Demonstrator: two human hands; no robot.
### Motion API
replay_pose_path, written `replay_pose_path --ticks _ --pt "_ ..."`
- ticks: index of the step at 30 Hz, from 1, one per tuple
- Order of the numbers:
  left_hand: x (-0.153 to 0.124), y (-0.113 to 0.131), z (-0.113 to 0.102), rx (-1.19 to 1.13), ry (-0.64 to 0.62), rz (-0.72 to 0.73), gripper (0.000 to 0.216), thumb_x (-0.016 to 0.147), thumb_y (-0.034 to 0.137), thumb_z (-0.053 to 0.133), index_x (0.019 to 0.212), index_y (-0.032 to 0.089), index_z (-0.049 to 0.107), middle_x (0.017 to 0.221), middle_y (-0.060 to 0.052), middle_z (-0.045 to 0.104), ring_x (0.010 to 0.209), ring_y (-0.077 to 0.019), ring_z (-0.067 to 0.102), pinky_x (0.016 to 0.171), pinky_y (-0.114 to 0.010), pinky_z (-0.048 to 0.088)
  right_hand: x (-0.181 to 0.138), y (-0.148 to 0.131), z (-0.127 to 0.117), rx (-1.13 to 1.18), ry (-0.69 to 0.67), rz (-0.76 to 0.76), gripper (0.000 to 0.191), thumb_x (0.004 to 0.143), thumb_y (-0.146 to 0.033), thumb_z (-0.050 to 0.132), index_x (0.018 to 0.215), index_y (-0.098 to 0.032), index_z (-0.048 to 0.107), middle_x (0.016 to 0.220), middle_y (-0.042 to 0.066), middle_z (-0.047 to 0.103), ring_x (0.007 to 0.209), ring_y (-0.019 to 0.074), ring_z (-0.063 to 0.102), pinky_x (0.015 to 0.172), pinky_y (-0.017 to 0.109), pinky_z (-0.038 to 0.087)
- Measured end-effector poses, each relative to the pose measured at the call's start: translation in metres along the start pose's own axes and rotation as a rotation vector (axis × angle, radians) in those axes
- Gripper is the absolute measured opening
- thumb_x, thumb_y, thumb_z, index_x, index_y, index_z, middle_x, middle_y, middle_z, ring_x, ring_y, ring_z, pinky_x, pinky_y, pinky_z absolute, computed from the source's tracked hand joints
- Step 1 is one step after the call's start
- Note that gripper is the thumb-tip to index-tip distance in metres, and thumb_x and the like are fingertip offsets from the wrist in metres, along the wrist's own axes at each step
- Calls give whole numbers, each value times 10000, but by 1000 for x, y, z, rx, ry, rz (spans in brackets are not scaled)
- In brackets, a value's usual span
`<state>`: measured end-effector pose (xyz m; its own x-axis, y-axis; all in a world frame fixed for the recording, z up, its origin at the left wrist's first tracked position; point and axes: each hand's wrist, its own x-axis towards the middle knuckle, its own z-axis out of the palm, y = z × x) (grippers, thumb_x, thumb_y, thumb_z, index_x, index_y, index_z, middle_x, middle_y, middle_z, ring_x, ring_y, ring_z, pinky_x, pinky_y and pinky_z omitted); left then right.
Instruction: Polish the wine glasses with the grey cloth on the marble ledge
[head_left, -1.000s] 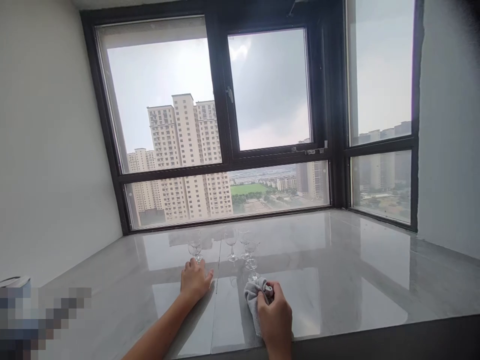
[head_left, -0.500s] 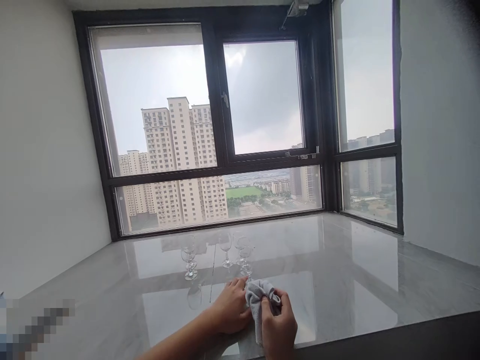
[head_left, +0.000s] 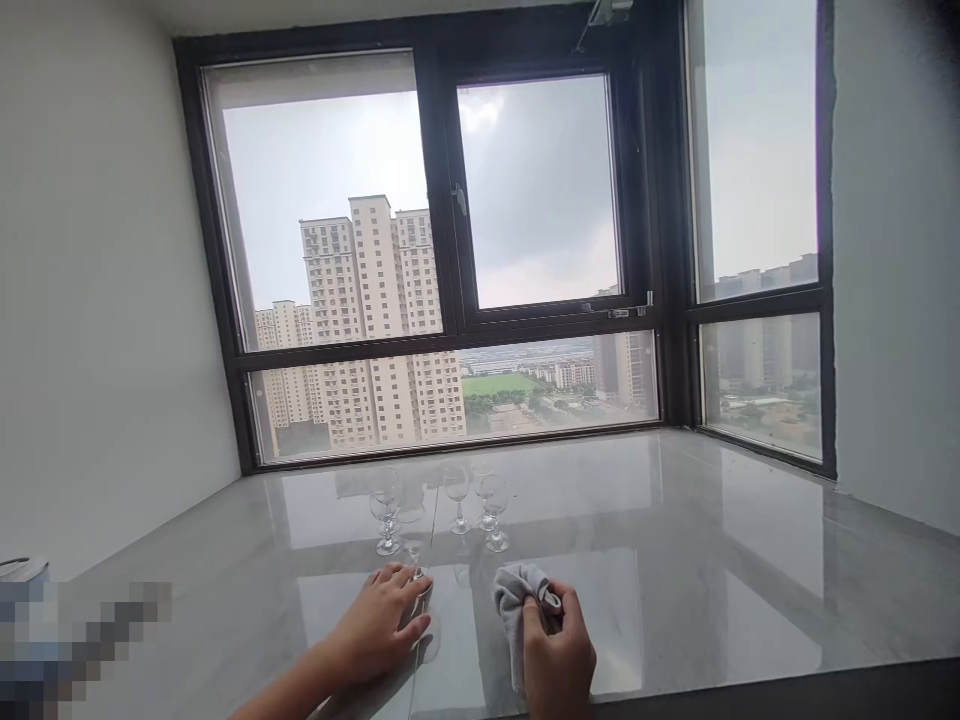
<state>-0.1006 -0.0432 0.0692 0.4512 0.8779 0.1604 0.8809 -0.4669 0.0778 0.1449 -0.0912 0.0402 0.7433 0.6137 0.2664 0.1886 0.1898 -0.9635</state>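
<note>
My left hand [head_left: 379, 630] rests on the glossy grey stone sill [head_left: 675, 560], its fingers curled round a small clear stemmed glass [head_left: 415, 560] that is hard to make out. My right hand [head_left: 559, 660] is closed on a bunched grey cloth [head_left: 516, 600], just right of the left hand. Three more small stemmed glasses stand upright a little farther back: one on the left [head_left: 386, 520], one in the middle [head_left: 457, 498] and one on the right [head_left: 493, 512].
A big dark-framed window [head_left: 442, 330] runs along the back and right side of the sill. White walls close in both sides. A white object [head_left: 22, 570] and a blurred patch sit at lower left. The sill's dark front edge [head_left: 825, 685] runs along the bottom.
My left hand went from the left glass over to the cloth, then came back left with a glass in its fingers. The right hand stayed put with the cloth.
</note>
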Motion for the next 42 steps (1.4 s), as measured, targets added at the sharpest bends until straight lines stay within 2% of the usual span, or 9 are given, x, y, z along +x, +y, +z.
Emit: replay_pose_path --ticks 4,7,17,21,25,29,34,38,42 --pt "-12 -46 1 -31 -49 -110 573 941 548 487 1477 347 470 1595 -60 399 1485 -352 285 1208 -557 229 0 1 1 -17 -11 7 249 753 -438 539 896 -259 635 784 44 725 743 263 662 691 323 469" --pt "-7 -63 -1 -78 -116 -101 619 950 600 451 1504 325 424 1649 -75 284 1522 -345 198 1219 -555 199 1 3 1 -15 -10 -1 247 749 -439 548 894 -260 636 777 43 725 738 263 663 685 321 466" --pt "-2 -84 -11 -122 -120 -7 610 922 633 497 1444 320 458 1645 -51 298 1499 -312 272 1232 -478 215 2 7 -4 -32 -96 19 288 738 -461 586 922 -247 639 809 58 739 771 273 687 678 317 488" --pt "-11 -96 -16 -128 -126 -49 676 910 704 455 1464 316 455 1648 -42 291 1500 -313 270 1230 -448 237 2 8 -5 -47 -113 25 294 757 -467 571 943 -251 643 824 56 744 782 272 692 670 313 486" --pt "-21 -98 -19 -111 -148 -110 721 926 715 397 1533 326 378 1641 -52 303 1517 -312 236 1244 -509 156 2 8 -3 -33 -114 31 293 756 -464 567 944 -251 640 829 54 744 779 269 696 674 314 489" --pt "-33 -85 -13 -60 -148 -183 693 943 690 367 1554 364 328 1649 -54 273 1527 -322 200 1236 -566 126 3 9 -2 -20 -97 15 284 749 -457 565 924 -249 648 814 55 747 778 271 697 674 316 494" --pt "-48 -39 -1 55 -114 -374 693 927 588 434 1535 255 401 1610 -136 354 1509 -343 253 1207 -591 186 3 7 -2 -7 -92 2 272 751 -445 564 913 -244 647 809 53 747 761 261 694 675 313 497" --pt "-32 17 -2 -58 -95 -205 507 880 484 532 1346 299 612 1485 -73 542 1385 -302 465 1162 -465 348 1 2 -4 19 -77 1 269 743 -441 584 902 -236 654 789 53 748 750 263 695 669 312 498" --pt "23 58 -1 -191 32 -28 443 925 311 441 1329 291 621 1461 -59 560 1349 -258 497 1156 -422 364 0 1 -6 33 -51 -7 279 741 -451 594 908 -233 649 805 54 749 748 262 694 680 313 502"
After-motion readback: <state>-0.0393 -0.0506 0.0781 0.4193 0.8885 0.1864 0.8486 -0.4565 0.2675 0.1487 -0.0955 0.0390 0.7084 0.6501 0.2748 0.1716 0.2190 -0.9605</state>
